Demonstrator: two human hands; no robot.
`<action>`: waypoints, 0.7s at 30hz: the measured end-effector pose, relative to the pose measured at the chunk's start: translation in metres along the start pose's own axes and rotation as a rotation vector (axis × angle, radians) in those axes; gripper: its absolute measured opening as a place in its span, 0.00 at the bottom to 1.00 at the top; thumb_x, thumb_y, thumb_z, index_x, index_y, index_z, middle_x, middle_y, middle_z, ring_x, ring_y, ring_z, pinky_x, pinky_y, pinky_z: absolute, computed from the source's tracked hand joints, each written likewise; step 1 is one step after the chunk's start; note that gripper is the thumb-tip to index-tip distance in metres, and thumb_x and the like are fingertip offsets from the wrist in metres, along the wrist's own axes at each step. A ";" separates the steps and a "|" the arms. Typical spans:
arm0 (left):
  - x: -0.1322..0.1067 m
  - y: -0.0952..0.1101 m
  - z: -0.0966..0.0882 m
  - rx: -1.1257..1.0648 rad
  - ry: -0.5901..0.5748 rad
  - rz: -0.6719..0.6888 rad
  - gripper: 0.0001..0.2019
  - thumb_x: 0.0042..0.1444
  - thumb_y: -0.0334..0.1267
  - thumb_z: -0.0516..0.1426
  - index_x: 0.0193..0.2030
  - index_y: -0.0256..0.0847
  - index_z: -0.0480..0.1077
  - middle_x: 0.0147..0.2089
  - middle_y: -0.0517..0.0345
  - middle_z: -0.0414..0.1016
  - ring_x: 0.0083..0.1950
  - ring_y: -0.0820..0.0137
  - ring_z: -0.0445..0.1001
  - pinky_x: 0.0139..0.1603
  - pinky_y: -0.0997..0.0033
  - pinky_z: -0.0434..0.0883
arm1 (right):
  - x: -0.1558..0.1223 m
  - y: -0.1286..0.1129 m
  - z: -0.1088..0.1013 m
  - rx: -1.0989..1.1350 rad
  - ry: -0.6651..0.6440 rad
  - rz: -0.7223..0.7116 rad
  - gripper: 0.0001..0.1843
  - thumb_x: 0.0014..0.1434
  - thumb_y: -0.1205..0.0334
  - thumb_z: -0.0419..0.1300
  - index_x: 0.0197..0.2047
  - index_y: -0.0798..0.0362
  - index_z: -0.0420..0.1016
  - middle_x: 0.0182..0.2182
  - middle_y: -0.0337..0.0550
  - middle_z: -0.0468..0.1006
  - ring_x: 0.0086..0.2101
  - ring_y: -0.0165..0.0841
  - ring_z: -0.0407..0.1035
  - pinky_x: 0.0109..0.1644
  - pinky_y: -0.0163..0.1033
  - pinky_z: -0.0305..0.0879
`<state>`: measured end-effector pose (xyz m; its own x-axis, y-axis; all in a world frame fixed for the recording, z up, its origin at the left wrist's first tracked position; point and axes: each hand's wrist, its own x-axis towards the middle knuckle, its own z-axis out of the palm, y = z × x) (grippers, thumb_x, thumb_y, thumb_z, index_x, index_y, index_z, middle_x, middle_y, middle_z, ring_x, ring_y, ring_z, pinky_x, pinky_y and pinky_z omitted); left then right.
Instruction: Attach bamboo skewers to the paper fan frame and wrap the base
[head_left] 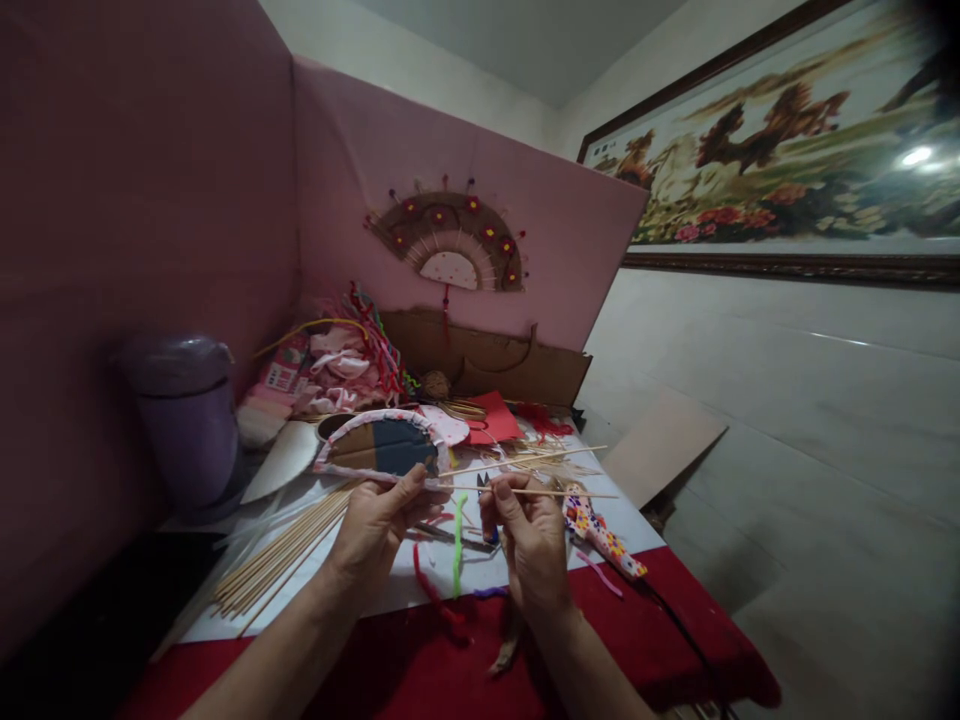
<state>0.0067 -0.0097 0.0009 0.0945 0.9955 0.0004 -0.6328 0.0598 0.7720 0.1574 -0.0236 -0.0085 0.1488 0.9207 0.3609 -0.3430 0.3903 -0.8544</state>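
Okay, your left hand (379, 525) pinches the half-round cardboard piece (386, 445) at its near right corner, above the table (630, 640). Your right hand (534, 540) pinches the lower thin stick (581, 494), thumb against fingers; the upper thin stick (532, 460) slants just beyond. Stick bundle (285, 555) lies left, green pipe cleaner (459, 545) between your hands, decorated fan (450, 235) far, on the pink panel (337, 170).

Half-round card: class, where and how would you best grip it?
Probably pinch the card by its pale rim at the left end, coming from the left: it looks flat, that end juts free, and the left hand holds the opposite corner.
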 end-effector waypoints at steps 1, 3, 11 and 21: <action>0.000 0.000 0.000 -0.003 -0.001 -0.002 0.10 0.43 0.38 0.65 0.23 0.31 0.73 0.26 0.49 0.79 0.28 0.68 0.77 0.30 0.73 0.73 | 0.000 0.001 0.000 0.001 0.002 0.000 0.10 0.54 0.57 0.62 0.32 0.54 0.68 0.23 0.37 0.72 0.20 0.25 0.62 0.21 0.31 0.58; 0.001 0.000 0.000 -0.010 -0.006 -0.007 0.10 0.43 0.38 0.65 0.23 0.31 0.73 0.26 0.49 0.79 0.28 0.68 0.77 0.30 0.73 0.73 | 0.001 0.002 -0.001 -0.005 0.003 -0.007 0.10 0.54 0.57 0.62 0.33 0.54 0.68 0.22 0.36 0.71 0.19 0.25 0.61 0.21 0.30 0.57; 0.002 -0.001 -0.001 -0.026 0.003 -0.001 0.11 0.41 0.38 0.66 0.25 0.30 0.73 0.27 0.49 0.79 0.29 0.67 0.77 0.29 0.73 0.73 | 0.000 0.006 0.003 -0.009 -0.057 0.020 0.12 0.51 0.57 0.63 0.37 0.53 0.69 0.21 0.31 0.65 0.16 0.22 0.57 0.17 0.28 0.53; 0.005 0.007 -0.002 -0.114 0.078 0.072 0.09 0.40 0.35 0.67 0.24 0.31 0.74 0.26 0.49 0.79 0.27 0.68 0.77 0.27 0.75 0.74 | 0.026 -0.003 -0.030 -1.145 -0.086 -0.020 0.08 0.55 0.61 0.54 0.30 0.52 0.74 0.26 0.41 0.76 0.30 0.34 0.69 0.35 0.36 0.60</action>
<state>0.0010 -0.0043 0.0051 -0.0112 0.9999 0.0008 -0.7192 -0.0086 0.6948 0.1901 -0.0008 -0.0076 0.0656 0.9288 0.3647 0.7097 0.2135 -0.6714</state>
